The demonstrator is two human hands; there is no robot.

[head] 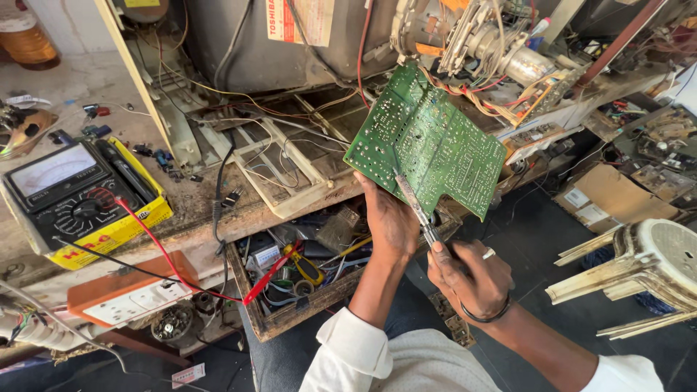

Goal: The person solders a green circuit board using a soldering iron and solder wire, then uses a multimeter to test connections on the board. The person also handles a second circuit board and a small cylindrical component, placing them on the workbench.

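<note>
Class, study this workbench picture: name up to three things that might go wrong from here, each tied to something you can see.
1. The left hand holds the green circuit board in mid-air by its lower edge; it might slip or tilt.
2. The right hand presses a thin metal tool against the board close to the left hand's fingers; a slip may jab them.
3. The red meter lead trails over the open drawer by the forearm and may snag.

A single head-worn camera looks steeply down and forward from close above the hands, facing a cluttered bench on the left, with floor near and right.
</note>
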